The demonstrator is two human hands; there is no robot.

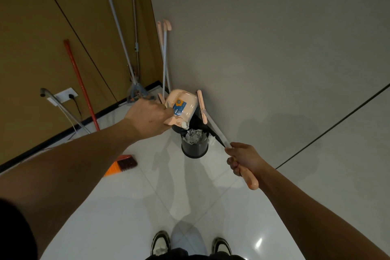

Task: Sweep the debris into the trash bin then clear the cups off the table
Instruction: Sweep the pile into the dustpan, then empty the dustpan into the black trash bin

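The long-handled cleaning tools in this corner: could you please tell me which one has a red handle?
The red-handled broom with orange bristles, leaning against the brown wall at the left. The other poles in the corner are grey or pale pink.

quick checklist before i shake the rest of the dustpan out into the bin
1. Dustpan tipped above the bin: ok.
2. Left hand holds the pan body: ok.
3. Right hand grips the handle: ok.
4. Room in the bin: not ok, crumpled paper reaches the rim.
5. White scrap at the pan lip lined up over the opening: cannot tell.
6. Pan empty inside: cannot tell, only its underside shows.
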